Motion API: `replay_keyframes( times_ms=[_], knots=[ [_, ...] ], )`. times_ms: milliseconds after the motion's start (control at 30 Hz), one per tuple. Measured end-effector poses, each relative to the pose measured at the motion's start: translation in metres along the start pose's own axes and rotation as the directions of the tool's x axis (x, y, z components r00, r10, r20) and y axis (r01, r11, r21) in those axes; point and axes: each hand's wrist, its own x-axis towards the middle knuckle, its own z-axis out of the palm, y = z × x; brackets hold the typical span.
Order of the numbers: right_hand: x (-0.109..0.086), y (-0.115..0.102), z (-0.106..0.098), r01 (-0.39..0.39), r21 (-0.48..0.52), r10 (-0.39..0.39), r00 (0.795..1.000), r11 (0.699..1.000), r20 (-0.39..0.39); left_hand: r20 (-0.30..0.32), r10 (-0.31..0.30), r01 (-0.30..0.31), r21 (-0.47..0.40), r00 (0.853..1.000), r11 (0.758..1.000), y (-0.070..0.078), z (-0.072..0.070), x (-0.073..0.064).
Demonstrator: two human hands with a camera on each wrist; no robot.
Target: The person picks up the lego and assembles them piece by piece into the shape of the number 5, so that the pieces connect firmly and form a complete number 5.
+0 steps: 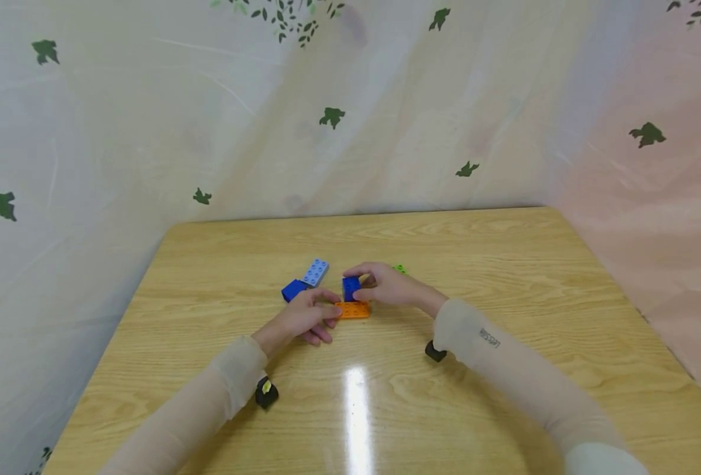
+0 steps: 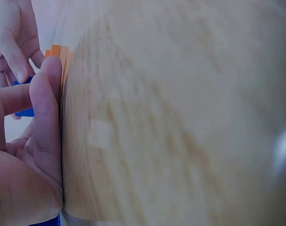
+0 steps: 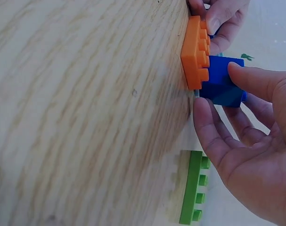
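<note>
My right hand (image 1: 390, 284) grips a dark blue building brick (image 1: 351, 287) between thumb and fingers. That brick stands just behind a flat orange building brick (image 1: 355, 310), its side close against the orange studs in the right wrist view. With thumb and fingertips my left hand (image 1: 301, 316) holds the orange brick's left end on the table. Seen from the left wrist, the left fingers hide most of the orange brick. A second dark blue brick (image 1: 293, 289) lies behind the left hand, partly covered by it in the head view.
A light blue flat brick (image 1: 316, 271) with studs up lies behind the second blue one. Beyond the right hand sits a light green flat brick (image 3: 193, 188). The wooden table (image 1: 504, 264) meets a hanging cloth (image 1: 386, 158) at its back edge.
</note>
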Motion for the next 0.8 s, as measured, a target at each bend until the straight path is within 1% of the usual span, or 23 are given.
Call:
replay_keyframes(
  times_ms=[133, 233, 333, 433, 600, 800],
  knots=[
    [-0.006, -0.005, -0.007, -0.016, -0.016, 0.016, 1.0, 1.0, -0.009, -0.004, 0.007, -0.007, 0.001, 1.0, 1.0, 0.0, -0.001, 0.0],
    [-0.011, -0.01, -0.011, 0.004, -0.044, -0.005, 1.0, 0.999, -0.028, -0.008, 0.012, -0.012, 0.002, 1.0, 1.0, 0.001, -0.002, 0.0],
    [-0.016, -0.012, -0.012, 0.048, -0.062, -0.05, 0.998, 0.997, -0.036, -0.01, 0.009, -0.009, -0.004, 1.0, 1.0, 0.002, -0.002, 0.001],
    [-0.022, -0.013, -0.01, 0.08, -0.057, -0.081, 0.996, 0.995, -0.031, -0.008, -0.005, 0.005, -0.011, 1.0, 1.0, 0.002, -0.001, 0.001],
    [-0.03, -0.015, -0.003, 0.074, -0.036, -0.075, 0.997, 0.997, -0.018, -0.01, -0.018, 0.018, -0.012, 1.0, 1.0, 0.002, -0.001, 0.001],
    [-0.032, -0.011, 0.003, 0.077, -0.071, -0.079, 0.996, 0.995, -0.027, -0.005, -0.018, 0.018, -0.011, 1.0, 1.0, 0.001, 0.0, 0.0]
  ],
)
